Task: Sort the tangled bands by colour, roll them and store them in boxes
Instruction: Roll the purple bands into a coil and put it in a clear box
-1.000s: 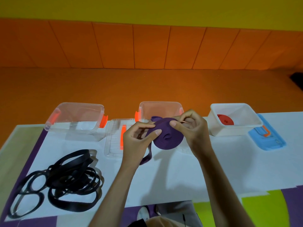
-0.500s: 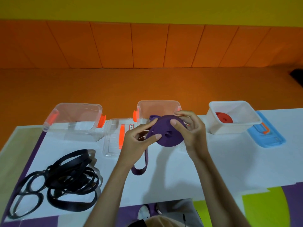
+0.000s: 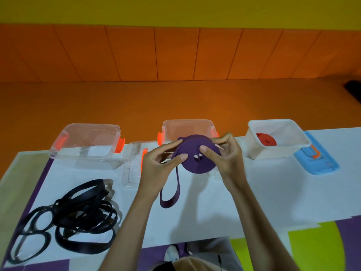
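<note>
A purple band roll [image 3: 195, 153] is held up above the white table between both hands. My left hand [image 3: 158, 165] grips its left edge with thumb and fingers. My right hand [image 3: 224, 155] grips its right side, thumb on the face. A loose purple tail [image 3: 170, 194] hangs down from the roll to the table. A tangle of black bands [image 3: 78, 212] lies at the front left. A rolled red band [image 3: 266, 139] sits in the white box [image 3: 298, 147] at the right.
A clear box with orange clips [image 3: 86, 141] stands at the back left, another clear box [image 3: 187, 128] behind the roll. A clear lid [image 3: 132, 163] lies between them. A blue lid [image 3: 316, 159] lies right of the white box. The table's front edge is near my body.
The roll has turned between my hands, and the loose purple tail now hangs longer and lower toward the table. The boxes and the black tangle lie as before.
</note>
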The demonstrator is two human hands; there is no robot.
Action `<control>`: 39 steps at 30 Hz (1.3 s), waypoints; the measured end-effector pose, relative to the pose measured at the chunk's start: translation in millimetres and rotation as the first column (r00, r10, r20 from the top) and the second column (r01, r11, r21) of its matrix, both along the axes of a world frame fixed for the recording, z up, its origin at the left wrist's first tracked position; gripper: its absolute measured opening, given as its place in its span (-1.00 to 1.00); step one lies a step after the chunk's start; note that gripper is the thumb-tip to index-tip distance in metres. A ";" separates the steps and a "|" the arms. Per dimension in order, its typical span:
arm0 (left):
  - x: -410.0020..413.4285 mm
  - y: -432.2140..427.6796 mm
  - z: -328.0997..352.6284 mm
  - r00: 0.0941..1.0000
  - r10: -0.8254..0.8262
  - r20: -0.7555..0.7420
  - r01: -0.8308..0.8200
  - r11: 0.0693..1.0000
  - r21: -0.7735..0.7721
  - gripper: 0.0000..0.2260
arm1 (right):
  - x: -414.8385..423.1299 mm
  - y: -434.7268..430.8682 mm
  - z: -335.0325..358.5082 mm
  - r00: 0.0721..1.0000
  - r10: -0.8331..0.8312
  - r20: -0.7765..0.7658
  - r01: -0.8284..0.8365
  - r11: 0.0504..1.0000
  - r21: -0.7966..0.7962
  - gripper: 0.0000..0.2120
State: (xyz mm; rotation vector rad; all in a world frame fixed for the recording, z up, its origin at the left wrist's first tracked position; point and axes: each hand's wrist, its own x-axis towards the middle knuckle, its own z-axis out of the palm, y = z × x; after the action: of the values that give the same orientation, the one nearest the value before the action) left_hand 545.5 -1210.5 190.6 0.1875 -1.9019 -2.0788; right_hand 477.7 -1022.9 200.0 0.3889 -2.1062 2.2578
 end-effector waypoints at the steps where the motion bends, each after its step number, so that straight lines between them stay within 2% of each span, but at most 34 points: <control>1: -0.2 -0.9 0.2 1.000 0.026 -0.013 -0.026 1.000 0.002 -0.67 | -0.9 1.8 0.1 1.000 0.030 0.007 -0.030 0.999 0.015 -0.67; 4: -2.0 -0.5 0.4 0.997 0.073 -0.027 -0.072 0.997 0.016 -0.75 | -1.3 3.4 2.4 0.997 0.070 0.024 -0.072 0.995 0.062 -0.68; 7: -1.2 -1.7 -2.0 0.999 0.043 0.030 -0.044 0.998 0.043 -0.78 | -3.9 4.3 5.1 0.995 0.103 -0.017 -0.100 0.990 0.098 -0.67; 10: 2.3 -6.2 -2.5 0.995 -0.060 0.074 0.059 0.998 0.016 -0.68 | -6.8 8.0 4.0 0.993 0.104 -0.055 -0.098 0.989 0.110 -0.72; 13: 3.6 -7.2 -1.2 0.992 -0.100 0.072 0.099 0.995 0.016 -0.64 | -6.8 10.9 2.4 0.993 0.121 -0.014 -0.119 0.988 0.102 -0.81; 18: 2.1 3.1 -0.9 0.996 -0.053 0.065 0.053 0.999 0.006 -0.77 | -10.3 16.0 -0.3 0.991 0.127 0.043 -0.132 0.980 0.147 -0.68; 20: 1.5 6.0 -2.3 0.996 -0.067 0.064 0.066 0.998 0.024 -0.78 | -9.5 16.2 0.6 0.990 0.136 0.046 -0.140 0.982 0.123 -0.73; 23: 1.0 7.6 -3.9 0.988 -0.130 0.087 0.129 0.992 0.016 -0.74 | -8.4 16.6 -0.3 0.996 0.087 0.000 -0.086 0.984 0.155 -0.65; 25: 1.9 6.4 -5.5 0.985 -0.143 0.093 0.141 0.990 0.022 -0.69 | -8.8 16.9 -1.7 0.996 0.076 -0.041 -0.067 0.980 0.185 -0.73; 27: 3.2 5.4 -8.7 0.986 -0.144 0.080 0.143 0.989 0.027 -0.68 | -9.4 18.0 -3.7 0.990 0.135 -0.030 -0.127 0.973 0.192 -0.79; 30: 4.5 9.5 -14.0 0.989 -0.118 0.087 0.118 0.993 -0.004 -0.73 | -12.2 20.4 -1.4 0.983 0.181 0.041 -0.186 0.959 0.214 -0.72; 35: -0.4 14.8 -16.3 0.990 -0.055 0.130 0.061 0.997 -0.039 -0.80 | -16.5 20.7 -6.6 0.990 0.123 0.075 -0.134 0.977 0.164 -0.70; 39: 0.1 11.0 -20.4 0.983 -0.081 0.166 0.078 0.997 0.021 -0.73 | -16.1 10.6 -18.5 1.000 0.016 0.026 -0.019 0.989 0.148 -0.78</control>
State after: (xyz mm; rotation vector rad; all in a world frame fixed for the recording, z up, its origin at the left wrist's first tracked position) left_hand 545.6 -1199.5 170.2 0.3021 -2.0217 -2.1908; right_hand 461.6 -1012.2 181.5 0.3882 -2.2995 2.1324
